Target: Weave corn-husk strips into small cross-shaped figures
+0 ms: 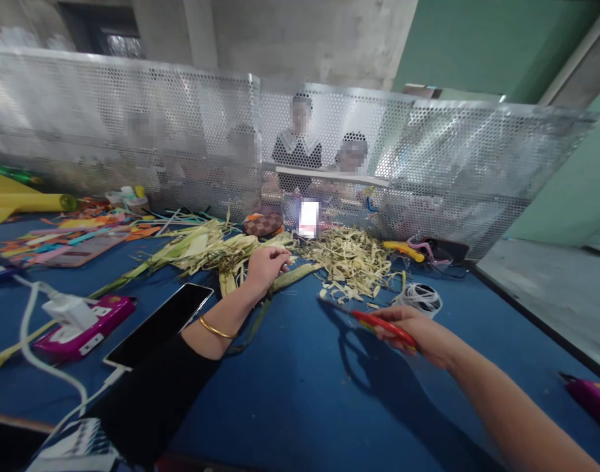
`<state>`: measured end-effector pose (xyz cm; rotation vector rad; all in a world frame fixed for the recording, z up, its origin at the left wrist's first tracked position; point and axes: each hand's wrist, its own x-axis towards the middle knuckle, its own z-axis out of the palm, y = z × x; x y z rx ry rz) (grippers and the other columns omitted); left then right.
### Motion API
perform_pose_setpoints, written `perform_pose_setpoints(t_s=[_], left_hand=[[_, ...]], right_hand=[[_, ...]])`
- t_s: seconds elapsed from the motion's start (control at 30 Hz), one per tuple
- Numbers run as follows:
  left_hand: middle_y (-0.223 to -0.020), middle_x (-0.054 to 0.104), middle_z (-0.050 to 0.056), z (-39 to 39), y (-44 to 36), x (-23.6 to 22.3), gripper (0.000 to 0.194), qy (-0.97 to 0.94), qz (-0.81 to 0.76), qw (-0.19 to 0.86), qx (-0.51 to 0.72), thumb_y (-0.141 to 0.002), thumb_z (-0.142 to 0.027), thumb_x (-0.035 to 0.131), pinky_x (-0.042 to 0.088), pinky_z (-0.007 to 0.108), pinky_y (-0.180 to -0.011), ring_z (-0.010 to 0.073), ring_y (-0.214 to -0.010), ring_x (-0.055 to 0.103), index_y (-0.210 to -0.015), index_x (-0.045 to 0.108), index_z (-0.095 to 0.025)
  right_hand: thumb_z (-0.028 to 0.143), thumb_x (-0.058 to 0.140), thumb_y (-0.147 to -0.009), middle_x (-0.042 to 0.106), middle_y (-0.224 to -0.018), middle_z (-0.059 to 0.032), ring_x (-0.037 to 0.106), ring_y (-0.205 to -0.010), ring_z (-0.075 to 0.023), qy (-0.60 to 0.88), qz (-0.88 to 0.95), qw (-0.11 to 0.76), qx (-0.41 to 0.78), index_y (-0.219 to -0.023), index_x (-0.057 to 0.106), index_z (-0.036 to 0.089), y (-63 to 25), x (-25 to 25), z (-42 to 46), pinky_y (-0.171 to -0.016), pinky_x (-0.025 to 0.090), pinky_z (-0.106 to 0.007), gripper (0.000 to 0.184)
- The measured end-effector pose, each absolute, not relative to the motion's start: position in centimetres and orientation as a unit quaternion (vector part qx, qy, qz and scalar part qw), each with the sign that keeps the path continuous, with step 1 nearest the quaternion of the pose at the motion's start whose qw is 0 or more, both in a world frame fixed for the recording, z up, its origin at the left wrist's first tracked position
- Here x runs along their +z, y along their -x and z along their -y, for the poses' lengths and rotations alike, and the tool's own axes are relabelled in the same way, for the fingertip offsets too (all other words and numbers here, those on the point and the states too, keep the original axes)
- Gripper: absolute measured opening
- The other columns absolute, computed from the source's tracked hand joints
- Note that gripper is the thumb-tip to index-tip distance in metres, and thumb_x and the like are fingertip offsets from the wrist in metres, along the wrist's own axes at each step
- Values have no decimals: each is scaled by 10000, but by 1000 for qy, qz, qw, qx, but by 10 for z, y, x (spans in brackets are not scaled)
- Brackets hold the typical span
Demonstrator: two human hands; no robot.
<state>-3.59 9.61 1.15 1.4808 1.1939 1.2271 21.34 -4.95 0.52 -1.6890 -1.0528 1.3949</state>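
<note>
My left hand (268,267), with a gold bangle at its wrist, is over the near edge of a heap of pale green corn husks (199,248). Its fingers are curled together; whatever may be between them is too small to make out. A long husk strip (296,278) lies beside this hand on the blue table (290,373). My right hand (418,331) is closed round the red handles of a pair of scissors (381,326), whose dark blades point left. Just beyond the blades is a pile of cut husk pieces (352,259).
A dark phone (160,324) and a magenta power strip (86,328) with a white cable lie at left. Coloured strips (74,236) cover the far left. A wire coil (420,298) sits right of the pile. People sit behind a perforated metal screen (192,124).
</note>
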Motion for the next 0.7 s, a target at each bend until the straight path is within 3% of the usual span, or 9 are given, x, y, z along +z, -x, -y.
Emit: perform_pose_setpoints(t_s=[0.03, 0.13, 0.3, 0.43, 0.5, 0.6, 0.7], left_hand=[[-712, 692, 50, -96, 36, 12, 138, -592, -478, 425, 490, -759, -161, 559, 431, 191, -496, 92, -534, 591, -793, 689, -134], [-725, 700, 56, -97, 38, 13, 142, -594, -482, 419, 490, -756, -165, 564, 437, 192, -496, 96, -533, 598, -810, 691, -131], [-755, 713, 60, -106, 43, 11, 181, -606, -500, 386, 483, -762, -181, 553, 458, 198, -504, 105, -542, 616, -860, 695, -127], [-790, 724, 56, -111, 48, 10, 225, -631, -520, 337, 466, -782, -209, 529, 482, 212, -540, 113, -567, 633, -909, 701, -138], [-774, 723, 41, -112, 49, 11, 222, -653, -528, 303, 449, -783, -216, 525, 488, 224, -579, 121, -591, 640, -887, 712, -156], [-703, 711, 28, -109, 50, 12, 157, -696, -537, 245, 410, -731, -217, 584, 486, 264, -672, 167, -667, 649, -767, 731, -180], [-740, 721, 40, -106, 50, 13, 146, -723, -544, 194, 379, -700, -211, 603, 467, 303, -765, 218, -791, 649, -738, 743, -192]], right_hand=[[125, 676, -583, 540, -479, 30, 364, -335, -45, 666, 376, 419, 489, -858, 671, 132, -211, 0, 43, -297, 215, -157, 276], [192, 676, -623, 489, -499, 48, 353, -368, -50, 640, 361, 499, 459, -855, 629, 167, -207, -5, 32, -304, 239, -149, 238], [287, 692, -637, 551, -643, -25, 351, -412, -46, 487, 345, 548, 585, -782, 634, 146, -207, 13, 32, -310, 241, -162, 209], [281, 676, -604, 521, -574, 10, 375, -415, -75, 570, 355, 585, 455, -798, 618, 157, -203, 7, 19, -341, 246, -194, 237], [300, 649, -610, 510, -536, 31, 403, -423, -105, 647, 388, 566, 333, -929, 634, 156, -203, -5, 12, -382, 285, -221, 350], [341, 599, -647, 588, -612, -11, 518, -552, -168, 719, 489, 471, 149, -996, 669, 141, -209, -21, 9, -522, 395, -282, 408], [345, 561, -677, 650, -743, -51, 581, -684, -209, 720, 570, 388, 82, -1065, 670, 144, -213, -24, 17, -637, 429, -315, 451]])
